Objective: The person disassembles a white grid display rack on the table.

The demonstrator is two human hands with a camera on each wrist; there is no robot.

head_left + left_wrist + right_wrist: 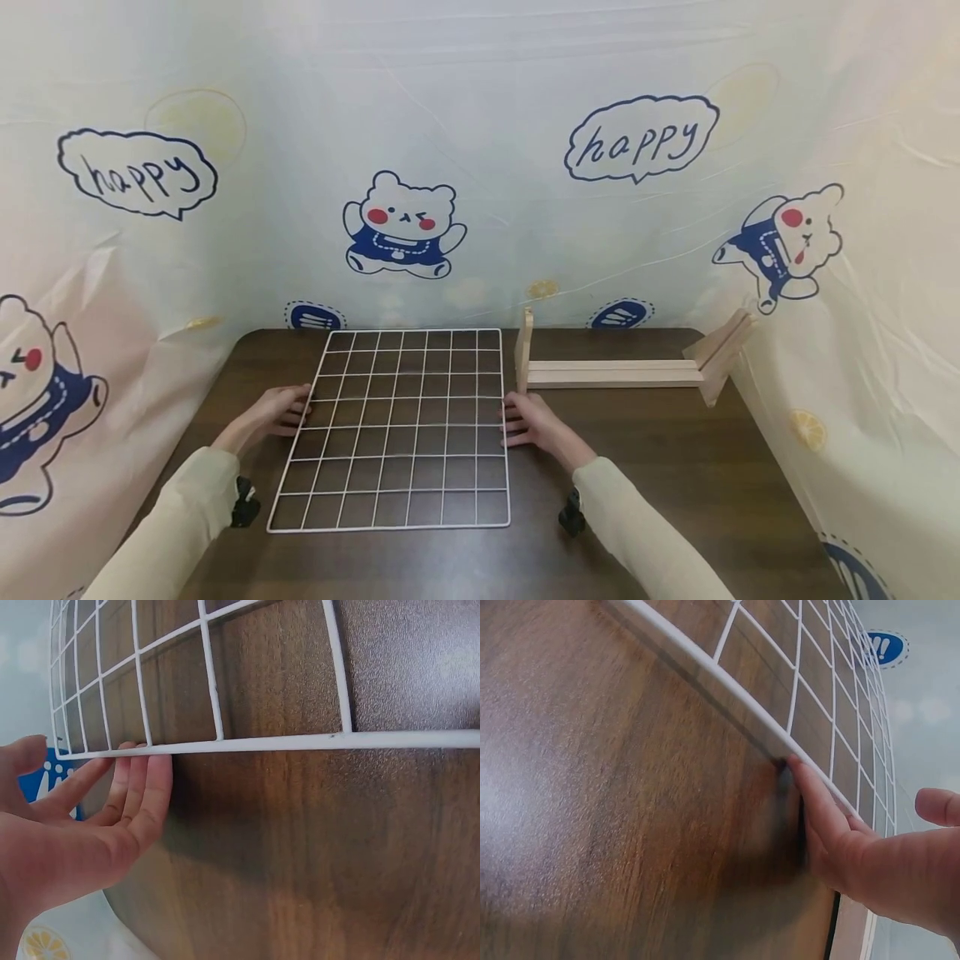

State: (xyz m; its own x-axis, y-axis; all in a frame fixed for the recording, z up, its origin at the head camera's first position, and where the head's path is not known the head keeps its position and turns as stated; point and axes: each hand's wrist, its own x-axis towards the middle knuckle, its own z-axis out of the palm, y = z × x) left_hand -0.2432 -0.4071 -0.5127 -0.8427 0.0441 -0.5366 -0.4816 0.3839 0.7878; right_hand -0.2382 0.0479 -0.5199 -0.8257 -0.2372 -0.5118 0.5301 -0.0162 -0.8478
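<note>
A white wire grid panel (397, 442) lies on the brown table. At its left edge, my left hand (279, 410) touches the outer wire. In the left wrist view the fingertips (159, 765) meet that wire from below, while the thumb (26, 754) stands apart from it. On the opposite side, my right hand (536, 423) touches the right edge. The right wrist view shows its fingers (817, 799) against the outer wire and the thumb (937, 806) raised clear. Neither thumb closes over the wire. Some fingertips are hidden by the grid.
A wooden frame with two upright end pieces and crossbars (615, 375) stands at the back right, close to my right hand. A printed cloth (510, 242) hangs behind the table (667, 475) and along both sides.
</note>
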